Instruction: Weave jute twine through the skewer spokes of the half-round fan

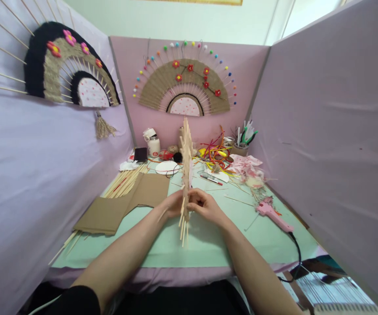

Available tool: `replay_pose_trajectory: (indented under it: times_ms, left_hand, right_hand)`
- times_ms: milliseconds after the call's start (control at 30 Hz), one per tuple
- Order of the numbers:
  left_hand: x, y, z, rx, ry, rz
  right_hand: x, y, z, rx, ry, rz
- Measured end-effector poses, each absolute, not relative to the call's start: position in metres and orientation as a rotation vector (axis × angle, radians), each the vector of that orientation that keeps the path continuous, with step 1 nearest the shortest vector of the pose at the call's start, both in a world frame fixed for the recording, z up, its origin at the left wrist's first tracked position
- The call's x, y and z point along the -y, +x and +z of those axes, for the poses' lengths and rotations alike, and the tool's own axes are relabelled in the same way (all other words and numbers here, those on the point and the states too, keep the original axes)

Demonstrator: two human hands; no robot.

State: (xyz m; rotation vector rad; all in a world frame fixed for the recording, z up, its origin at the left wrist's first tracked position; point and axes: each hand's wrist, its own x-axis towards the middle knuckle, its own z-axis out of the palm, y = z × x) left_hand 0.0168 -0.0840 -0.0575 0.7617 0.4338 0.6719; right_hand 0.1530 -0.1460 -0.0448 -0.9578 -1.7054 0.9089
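Observation:
Upright and edge-on in front of me stands a fan made of thin wooden sticks [187, 162], its stick ends poking out at the top and bottom. My left hand [175, 204] is closed on its left side, the fingers partly hidden behind it. On the right side my right hand [205, 205] grips the same fan, thumb and forefinger curled against it near the lower part. A bit of pink-white material shows on the fan's right face. Both hands are above the green table top [208, 245].
Cut brown cardboard [110, 212] and wooden sticks [123, 183] lie at left. A pink glue gun [274, 215] with a black cord rests at right. Behind are a white jar [153, 146], coloured pipe cleaners [213, 151] and crumpled cloth [246, 165]. Finished fans [185, 74] hang on the partitions.

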Motion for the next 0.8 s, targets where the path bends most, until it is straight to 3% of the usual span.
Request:
replay_pose_trajectory:
  times_ms: [300, 500, 800]
  left_hand:
    - [0.08, 0.01, -0.047, -0.4, 0.728, 0.883]
    - [0.085, 0.011, -0.041, -0.382, 0.694, 0.855]
    - [0.084, 0.01, -0.043, -0.398, 0.503, 0.694]
  right_hand:
    - [0.134, 0.162, -0.057, 1.531, -1.079, 0.722]
    - [0.128, 0.169, -0.055, 1.345, -1.139, 0.671]
    - [0.128, 0.168, -0.052, 1.519, -1.148, 0.714]
